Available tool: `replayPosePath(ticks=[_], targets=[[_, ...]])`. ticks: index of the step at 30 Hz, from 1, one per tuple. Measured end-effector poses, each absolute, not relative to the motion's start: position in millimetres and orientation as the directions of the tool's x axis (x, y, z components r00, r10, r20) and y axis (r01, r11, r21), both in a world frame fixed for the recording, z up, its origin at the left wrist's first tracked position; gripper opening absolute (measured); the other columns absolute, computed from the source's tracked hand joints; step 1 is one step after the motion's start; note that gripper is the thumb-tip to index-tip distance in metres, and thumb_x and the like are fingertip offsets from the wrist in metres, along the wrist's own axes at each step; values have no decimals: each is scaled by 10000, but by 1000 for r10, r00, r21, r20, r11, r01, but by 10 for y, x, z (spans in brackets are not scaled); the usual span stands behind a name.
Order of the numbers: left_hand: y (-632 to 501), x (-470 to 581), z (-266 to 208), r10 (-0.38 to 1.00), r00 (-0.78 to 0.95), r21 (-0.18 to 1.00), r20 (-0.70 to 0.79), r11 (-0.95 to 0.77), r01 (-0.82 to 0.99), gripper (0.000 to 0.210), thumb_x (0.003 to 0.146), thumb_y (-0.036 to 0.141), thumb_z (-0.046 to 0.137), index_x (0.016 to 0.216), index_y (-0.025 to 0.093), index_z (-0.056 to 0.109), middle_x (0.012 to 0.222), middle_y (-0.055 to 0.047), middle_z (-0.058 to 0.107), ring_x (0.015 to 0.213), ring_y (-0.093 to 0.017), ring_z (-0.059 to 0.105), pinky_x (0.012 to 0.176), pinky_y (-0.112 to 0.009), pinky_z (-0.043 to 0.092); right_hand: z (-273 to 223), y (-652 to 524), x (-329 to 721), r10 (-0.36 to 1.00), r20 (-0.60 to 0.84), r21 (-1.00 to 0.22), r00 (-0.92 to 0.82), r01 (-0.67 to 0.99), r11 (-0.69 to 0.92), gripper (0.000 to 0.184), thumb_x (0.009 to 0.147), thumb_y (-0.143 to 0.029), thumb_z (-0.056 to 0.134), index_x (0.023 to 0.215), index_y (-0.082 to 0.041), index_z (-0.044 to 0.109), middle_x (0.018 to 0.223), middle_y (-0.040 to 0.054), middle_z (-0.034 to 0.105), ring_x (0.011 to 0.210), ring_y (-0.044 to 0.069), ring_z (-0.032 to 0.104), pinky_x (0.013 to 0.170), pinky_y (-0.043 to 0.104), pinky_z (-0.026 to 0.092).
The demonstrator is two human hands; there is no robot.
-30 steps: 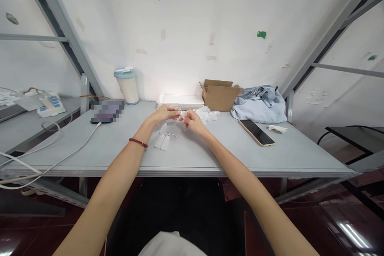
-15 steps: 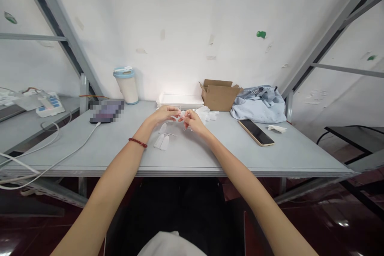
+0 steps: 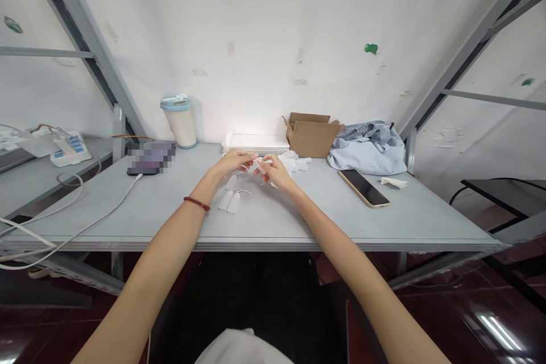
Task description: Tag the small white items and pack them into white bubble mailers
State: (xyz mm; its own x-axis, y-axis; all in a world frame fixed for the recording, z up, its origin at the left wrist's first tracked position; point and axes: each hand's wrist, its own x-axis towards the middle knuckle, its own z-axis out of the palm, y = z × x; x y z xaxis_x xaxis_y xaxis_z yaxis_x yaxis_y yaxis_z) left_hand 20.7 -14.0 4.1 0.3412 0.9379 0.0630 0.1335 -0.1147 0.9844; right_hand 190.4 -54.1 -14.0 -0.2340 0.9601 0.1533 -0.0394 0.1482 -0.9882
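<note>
Head view: both of my hands meet above the table [image 3: 273, 222], near its middle and short of the back edge. My right hand [image 3: 273, 170] has its grip clamped, thumb against fingers, on a small white piece [image 3: 256, 164], which sits between my two hands and is partly hidden by the fingers. My left hand [image 3: 234, 161] is at the other side of that piece, thumb and forefinger drawn near each other; I cannot tell whether its grip is closed on the piece or on a cord. A dark red bead bracelet [image 3: 197, 203] is on my left wrist. Just below the hands, white tags [image 3: 233, 202] lie flat on the table, with a white cord beside them. Behind my right hand lies a heap of white pieces [image 3: 294, 162], individual items too small to tell. A flat white stack [image 3: 256, 143] stands at the back, next an open cardboard box [image 3: 313, 137], then a crumpled light blue cloth [image 3: 367, 153]. In front of the cloth I record a phone [image 3: 364, 187], screen up, and a crumpled white paper [image 3: 393, 182]. Toward the left end, a cup [image 3: 181, 125] with a blue lid stands upright near a dark device [image 3: 151, 158], to which a white cable [image 3: 115, 207] runs.
</note>
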Motion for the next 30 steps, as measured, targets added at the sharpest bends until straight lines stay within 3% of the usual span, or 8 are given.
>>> replayPosePath(ticks=[7,17,21,26,30], targets=[[-143,215,46,950,299,987,88,-123,100,424,569,524,837,637,140,673,642,-25,588,652,-141,530,598,-288,422,-113,-584,1909,972,190,-976,-140,82,203,339,787,-353,732,891,-217,440,642,-60,648,374,46,438,389,195,369],[-170,187,86,907,403,990,122,-141,18,366,564,448,862,726,147,731,782,-60,671,745,-156,577,753,-333,471,-45,-615,1919,983,39,-995,-179,-95,22,211,899,-283,587,887,-237,382,620,-47,658,389,68,441,394,194,371],[-180,189,91,906,405,990,123,-143,20,360,575,446,852,737,149,729,799,-65,669,740,-158,578,735,-339,485,-25,-625,1918,984,31,-996,-173,-89,16,165,922,-273,531,887,-239,373,621,-44,651,390,68,427,402,195,361],[-192,226,93,932,348,985,100,-141,96,347,606,456,816,694,142,700,689,-41,615,696,-155,561,627,-305,469,-70,-589,1907,988,92,-995,-123,36,97,214,881,-333,569,925,-239,382,674,-38,645,403,80,435,428,221,366],[-162,265,70,942,330,986,67,-114,126,346,604,447,810,616,135,661,617,-23,577,589,-127,526,568,-292,436,-135,-561,1926,947,311,-895,-83,308,321,277,794,-350,648,940,-227,447,663,-65,566,510,103,457,510,230,364]])
